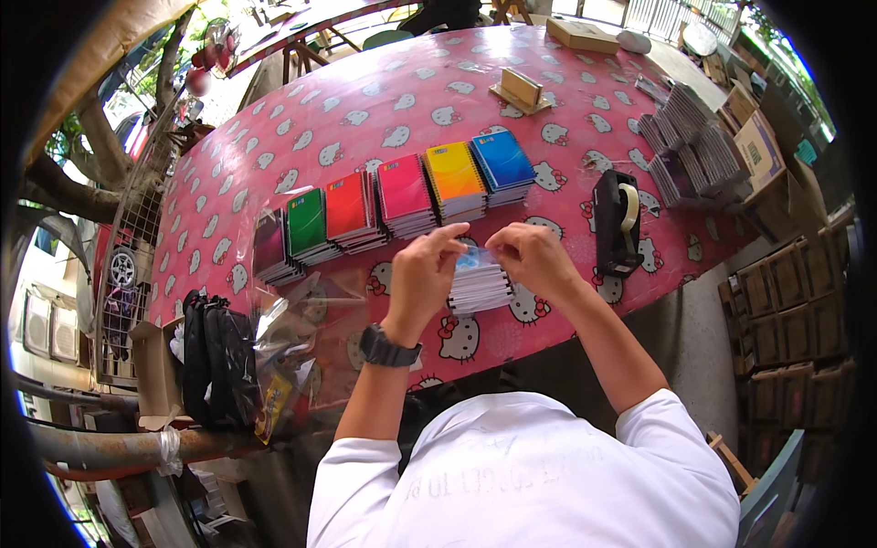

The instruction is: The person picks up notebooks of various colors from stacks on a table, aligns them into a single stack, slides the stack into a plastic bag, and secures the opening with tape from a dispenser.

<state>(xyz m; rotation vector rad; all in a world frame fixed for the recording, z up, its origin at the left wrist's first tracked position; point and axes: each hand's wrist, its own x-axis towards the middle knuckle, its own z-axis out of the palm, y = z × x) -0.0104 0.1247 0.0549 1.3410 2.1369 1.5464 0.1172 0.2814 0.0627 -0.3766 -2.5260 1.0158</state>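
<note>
A: What writing can you make out from there?
B: I see small lettering near the top of the pink notebook stack [402,187], with similar marks on the yellow stack [453,173] and the blue stack [502,160]. It's too small for me to read. The white shirt [548,466] carries faint print as well.
A: How many stacks in that row?
B: I count six: dark purple, green and red to the left of the pink one, yellow and blue to its right. Well right of it stands one black tape dispenser [605,219]; beyond it, to the right, one wooden stand [521,89].
A: And the hands?
B: Two, both nearer me than the pink stack. The right hand [534,263] is nearly closed, thumb and forefinger pinching clear film [469,258]. The left hand [422,274] is half curled at the film's left edge; I can't tell whether it grips.
A: The piece being handled?
B: One white-paged stack [480,292], just nearer and right of the pink one, under the film.
</note>
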